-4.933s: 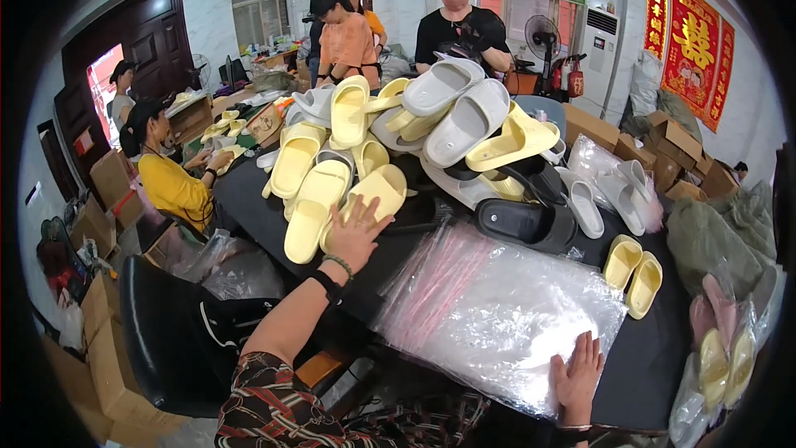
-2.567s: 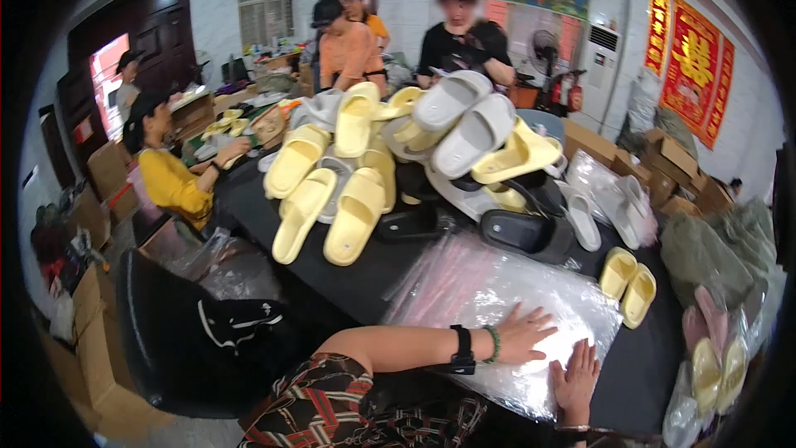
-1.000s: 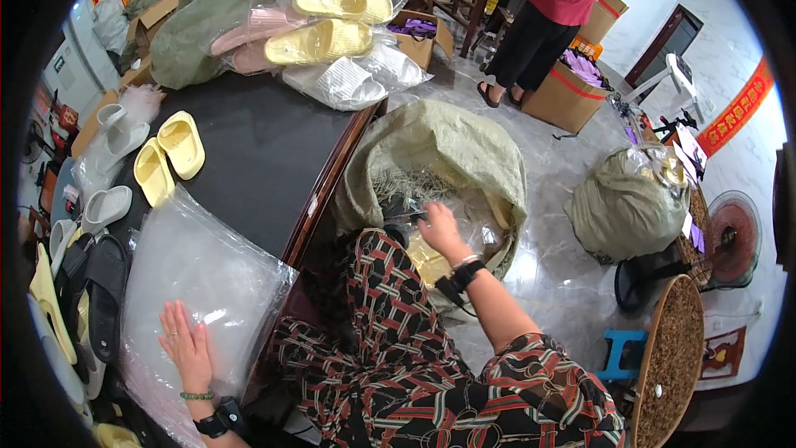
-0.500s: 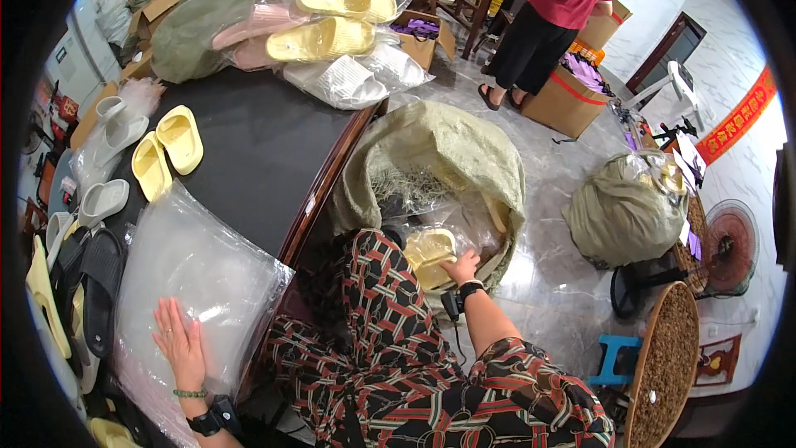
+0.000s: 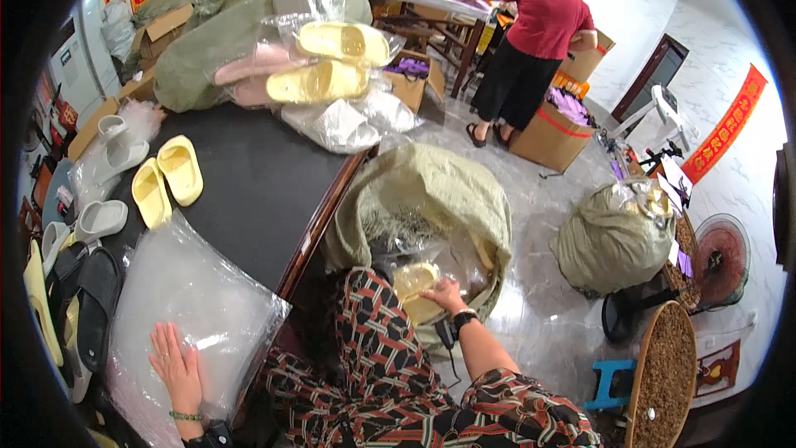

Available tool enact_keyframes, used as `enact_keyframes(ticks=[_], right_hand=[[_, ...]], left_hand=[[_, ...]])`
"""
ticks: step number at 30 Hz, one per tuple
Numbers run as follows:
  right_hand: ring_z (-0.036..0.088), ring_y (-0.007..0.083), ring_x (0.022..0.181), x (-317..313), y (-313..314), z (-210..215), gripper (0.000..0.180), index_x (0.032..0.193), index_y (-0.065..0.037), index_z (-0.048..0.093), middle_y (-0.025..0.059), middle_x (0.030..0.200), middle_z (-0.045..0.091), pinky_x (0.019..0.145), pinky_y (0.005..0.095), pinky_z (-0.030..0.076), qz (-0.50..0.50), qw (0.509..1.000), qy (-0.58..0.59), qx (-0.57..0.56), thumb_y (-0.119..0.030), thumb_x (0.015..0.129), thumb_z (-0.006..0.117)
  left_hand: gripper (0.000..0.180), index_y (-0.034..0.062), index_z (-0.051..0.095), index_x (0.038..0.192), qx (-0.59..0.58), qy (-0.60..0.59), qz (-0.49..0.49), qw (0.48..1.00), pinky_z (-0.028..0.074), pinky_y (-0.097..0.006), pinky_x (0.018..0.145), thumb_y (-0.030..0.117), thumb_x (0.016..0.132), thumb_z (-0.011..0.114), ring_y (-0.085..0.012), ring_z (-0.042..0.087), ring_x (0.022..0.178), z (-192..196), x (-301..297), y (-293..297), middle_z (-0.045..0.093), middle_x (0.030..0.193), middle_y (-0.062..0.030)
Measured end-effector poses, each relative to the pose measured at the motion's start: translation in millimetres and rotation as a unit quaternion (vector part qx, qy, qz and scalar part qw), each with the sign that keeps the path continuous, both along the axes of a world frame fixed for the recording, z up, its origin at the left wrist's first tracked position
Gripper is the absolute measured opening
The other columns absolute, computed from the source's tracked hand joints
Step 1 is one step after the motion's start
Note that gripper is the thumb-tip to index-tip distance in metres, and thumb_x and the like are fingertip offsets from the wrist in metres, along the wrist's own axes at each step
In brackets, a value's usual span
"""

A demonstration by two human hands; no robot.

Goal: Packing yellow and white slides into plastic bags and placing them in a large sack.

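Note:
My left hand [image 5: 177,369] lies flat, fingers stretched, on a stack of clear plastic bags [image 5: 199,299] at the table's near edge. Down in an open green woven sack [image 5: 448,170], my right hand [image 5: 448,294] grips a pair of yellow slippers [image 5: 414,280] in clear plastic; its fingertips are partly hidden. Other bagged slippers lie deeper in the sack, hard to make out. Beyond the bag stack, a loose pair of yellow slippers [image 5: 168,178] rests on the dark table [image 5: 257,174].
Bagged yellow, pink and white slippers [image 5: 319,83] pile up at the table's far end. Black slippers [image 5: 101,299] and grey ones [image 5: 101,220] line the left side. A second stuffed sack [image 5: 613,236], a fan [image 5: 720,261] and a blue stool [image 5: 611,384] stand right. A person in red [image 5: 543,21] bends over a carton.
The view has tilted up a little. My right hand's fingers now reach further over the bagged yellow slippers. My left hand stays flat on the plastic bags.

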State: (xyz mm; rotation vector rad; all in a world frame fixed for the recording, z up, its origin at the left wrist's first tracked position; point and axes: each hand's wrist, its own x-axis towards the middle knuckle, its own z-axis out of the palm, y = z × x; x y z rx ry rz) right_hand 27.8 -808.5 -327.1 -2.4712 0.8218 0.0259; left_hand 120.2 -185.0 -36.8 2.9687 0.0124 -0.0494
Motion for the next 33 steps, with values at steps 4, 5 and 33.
enact_keyframes(ticks=[4, 5, 33], right_hand=[[0.058, 0.0417, 0.11, 16.4, 39.4, 20.0, 0.088, 0.114, 0.005, 0.05, 0.0257, 0.105, 0.064, 0.094, 0.0436, 0.047, -0.046, 0.992, -0.057, 0.104, -0.053, 0.06, 0.089], [0.06, 0.0429, 0.108, 9.3, 36.0, 15.1, 0.098, 0.126, 0.007, 0.04, 0.0281, 0.106, 0.063, 0.093, 0.044, 0.048, -0.061, 0.989, -0.109, 0.081, -0.048, 0.062, 0.09], [0.067, 0.03, 0.083, 24.3, -11.0, 285.1, 0.038, 0.106, 0.0, 0.058, 0.0193, 0.086, 0.067, 0.073, 0.0414, 0.052, -0.006, 0.97, -0.242, -0.015, -0.023, 0.08, 0.072]], left_hand=[[0.066, 0.0117, 0.024, 0.156, 0.015, 0.005, 0.019, 1.0, -0.001, -0.058, 0.118, 0.034, 0.099, 0.047, -0.0342, 0.01, 0.151, 5.9, -8.6, 9.6, 0.016, 0.164, -0.0127], [0.065, 0.0119, 0.024, 0.156, 0.01, 0.002, 0.007, 1.0, -0.001, -0.058, 0.118, 0.034, 0.1, 0.046, -0.0341, 0.01, 0.151, 2.7, -5.0, 5.7, 0.017, 0.163, -0.0132], [0.054, 0.0037, 0.052, 0.139, -0.076, 0.009, -0.043, 0.996, 0.0, -0.06, 0.118, 0.031, 0.092, 0.055, -0.0409, 0.024, 0.145, -13.5, -1.9, 20.4, 0.039, 0.152, -0.0216]])
